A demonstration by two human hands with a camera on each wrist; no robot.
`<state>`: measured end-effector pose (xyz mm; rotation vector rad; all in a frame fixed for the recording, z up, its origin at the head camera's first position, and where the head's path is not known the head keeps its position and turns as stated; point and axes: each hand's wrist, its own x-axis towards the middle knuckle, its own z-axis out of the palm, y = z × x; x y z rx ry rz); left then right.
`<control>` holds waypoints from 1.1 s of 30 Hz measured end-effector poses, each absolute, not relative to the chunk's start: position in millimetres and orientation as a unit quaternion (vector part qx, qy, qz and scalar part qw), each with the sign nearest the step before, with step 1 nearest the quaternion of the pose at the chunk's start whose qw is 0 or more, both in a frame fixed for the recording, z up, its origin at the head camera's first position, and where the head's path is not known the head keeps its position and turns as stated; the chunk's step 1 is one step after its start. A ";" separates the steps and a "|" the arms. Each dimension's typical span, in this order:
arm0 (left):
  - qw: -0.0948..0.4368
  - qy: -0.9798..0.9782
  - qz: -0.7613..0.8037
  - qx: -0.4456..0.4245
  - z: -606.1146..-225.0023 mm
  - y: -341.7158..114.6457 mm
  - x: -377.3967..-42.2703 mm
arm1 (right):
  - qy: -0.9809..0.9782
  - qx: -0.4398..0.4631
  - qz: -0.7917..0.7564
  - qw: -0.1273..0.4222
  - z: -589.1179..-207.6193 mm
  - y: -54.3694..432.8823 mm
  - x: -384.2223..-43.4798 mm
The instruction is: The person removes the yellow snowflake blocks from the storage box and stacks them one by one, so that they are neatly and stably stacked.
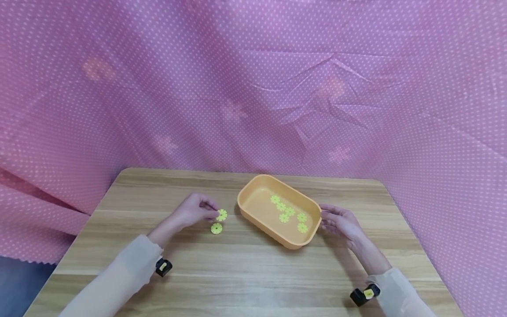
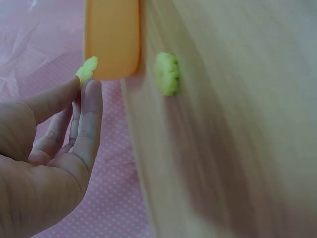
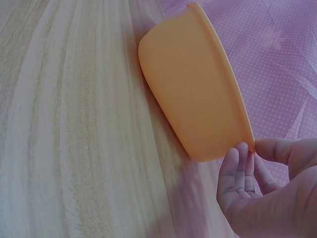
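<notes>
Between thumb and forefinger my left hand (image 1: 193, 210) pinches a yellow-green flower-shaped snowflake disc (image 2: 87, 69), a toy building piece with a notched edge, lifted over the table. A second snowflake disc (image 1: 216, 228) lies on the tabletop just below that hand. To the right stands an orange rectangular basin (image 1: 259, 216), set at a slant. Several like discs (image 1: 284, 218) lie on its floor, mostly toward the middle and right. My right hand (image 1: 343, 223) grips the basin's right end at the rim, thumb on top and fingers against the outer wall (image 3: 198, 89).
The wood-grain table (image 1: 245, 277) has rounded back corners. Pink dotted cloth (image 1: 253, 110) hangs behind it and down both sides. A small black device (image 1: 163, 267) is strapped at the left wrist, and another black device (image 1: 364, 294) at the right.
</notes>
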<state>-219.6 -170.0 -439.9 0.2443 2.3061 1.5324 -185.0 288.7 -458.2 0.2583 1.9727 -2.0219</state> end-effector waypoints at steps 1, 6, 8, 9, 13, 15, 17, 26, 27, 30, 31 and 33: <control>0.183 0.814 0.544 0.085 -441.9 -171.4 -218.9 | 0.687 0.090 -0.705 0.152 -458.4 288.7 -185.0; 0.191 0.809 0.550 0.075 -451.8 -177.6 -216.7 | 0.688 0.089 -0.704 0.152 -459.4 288.9 -185.3; 0.192 0.809 0.550 0.077 -455.4 -180.1 -216.1 | 0.688 0.089 -0.704 0.152 -459.7 288.9 -185.6; 0.194 0.808 0.551 0.077 -457.1 -181.3 -215.7 | 0.688 0.089 -0.704 0.152 -459.9 289.0 -185.8; 0.198 0.804 0.556 0.072 -463.1 -185.2 -214.1 | 0.684 0.088 -0.708 0.154 -460.1 289.2 -186.4; 0.200 0.801 0.561 0.065 -466.1 -186.0 -213.6 | 0.682 0.087 -0.709 0.155 -460.1 289.4 -186.8; 0.201 0.799 0.564 0.062 -468.7 -186.3 -213.4 | 0.681 0.087 -0.711 0.155 -460.1 289.6 -187.1; 0.212 0.791 0.571 0.060 -475.9 -185.5 -212.8 | 0.675 0.087 -0.716 0.153 -461.0 290.3 -188.8; 0.214 0.791 0.571 0.060 -476.4 -185.4 -212.6 | 0.675 0.087 -0.716 0.153 -461.2 290.5 -188.9; 0.217 0.788 0.572 0.061 -478.3 -185.5 -212.1 | 0.676 0.088 -0.716 0.153 -461.7 290.7 -189.1; 0.218 0.788 0.573 0.062 -478.7 -185.6 -211.8 | 0.676 0.088 -0.716 0.153 -461.9 290.8 -189.1; 0.218 0.786 0.575 0.061 -479.7 -185.6 -211.4 | 0.675 0.087 -0.716 0.153 -462.0 290.9 -189.0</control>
